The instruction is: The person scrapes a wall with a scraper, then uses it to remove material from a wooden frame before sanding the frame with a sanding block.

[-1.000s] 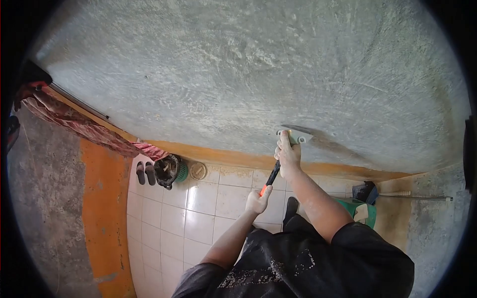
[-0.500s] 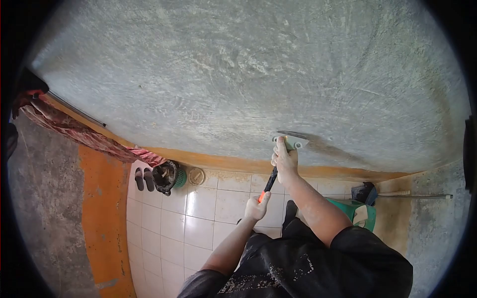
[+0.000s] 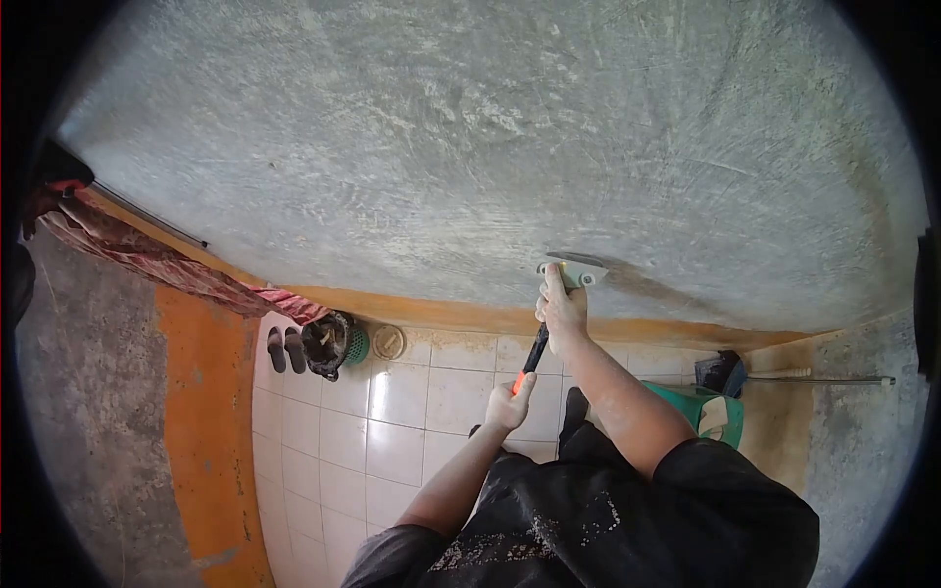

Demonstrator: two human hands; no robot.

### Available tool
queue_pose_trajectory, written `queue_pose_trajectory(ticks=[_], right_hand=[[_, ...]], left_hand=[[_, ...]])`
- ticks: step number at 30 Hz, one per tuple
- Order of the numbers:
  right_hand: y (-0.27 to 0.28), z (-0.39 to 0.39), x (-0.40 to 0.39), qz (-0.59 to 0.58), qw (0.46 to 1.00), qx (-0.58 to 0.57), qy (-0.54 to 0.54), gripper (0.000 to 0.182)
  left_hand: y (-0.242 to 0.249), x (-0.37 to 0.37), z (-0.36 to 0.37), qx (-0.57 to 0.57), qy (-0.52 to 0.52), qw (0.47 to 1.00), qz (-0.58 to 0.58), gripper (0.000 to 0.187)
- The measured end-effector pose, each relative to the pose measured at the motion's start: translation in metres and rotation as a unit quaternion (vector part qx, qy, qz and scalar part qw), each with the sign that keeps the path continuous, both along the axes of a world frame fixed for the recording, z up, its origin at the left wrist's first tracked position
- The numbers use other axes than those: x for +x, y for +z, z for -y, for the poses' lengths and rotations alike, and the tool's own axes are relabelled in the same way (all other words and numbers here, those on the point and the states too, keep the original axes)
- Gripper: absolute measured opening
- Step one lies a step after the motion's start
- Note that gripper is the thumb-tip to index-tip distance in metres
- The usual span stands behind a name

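A long-handled scraper (image 3: 588, 272) has its wide metal blade against the grey, scratched wall (image 3: 421, 147). My right hand (image 3: 561, 312) is wrapped around the tool just below the blade, the thumb lying along its head. Lower down, my left hand (image 3: 511, 400) grips the black and orange handle (image 3: 540, 345) near its end. Pale dust coats both hands. A dark shadow stretches rightward from the blade across the wall. The blade's contact edge is partly hidden by its own angle.
An orange band (image 3: 451, 316) runs along the wall's foot above white floor tiles (image 3: 392, 456). At left are slippers (image 3: 286, 351), a green basket (image 3: 357, 343) with a dark bag, and a red patterned curtain (image 3: 167, 267). A green bin (image 3: 676, 400) and a broom (image 3: 725, 372) stand at right.
The blade and both hands are in nearly the same place on the wall. The whole view has shifted very slightly. Both hands keep their grip on the scraper.
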State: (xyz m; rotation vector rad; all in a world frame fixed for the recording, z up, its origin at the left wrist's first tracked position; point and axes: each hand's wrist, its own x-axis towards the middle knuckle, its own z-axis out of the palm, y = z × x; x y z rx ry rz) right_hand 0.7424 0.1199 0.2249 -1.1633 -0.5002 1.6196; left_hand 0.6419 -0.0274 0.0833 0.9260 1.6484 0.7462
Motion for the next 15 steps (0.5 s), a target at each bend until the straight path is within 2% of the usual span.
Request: queue_pose_trajectory(ticks=[3, 6, 15], right_hand=[[0.000, -0.001, -0.004, -0.007, 0.999, 0.030, -0.010, 0.023], [-0.006, 0.001, 0.000, -0.017, 1.000, 0.010, -0.010, 0.023], [0.001, -0.001, -0.004, -0.012, 1.000, -0.002, 0.000, 0.025]], left_hand=[[0.013, -0.004, -0.004, -0.022, -0.012, 1.000, -0.007, 0.064], [0.017, -0.006, -0.002, -0.016, -0.023, 0.999, -0.044, 0.065], [0.019, 0.001, 0.001, 0.006, 0.004, 1.000, -0.025, 0.065]])
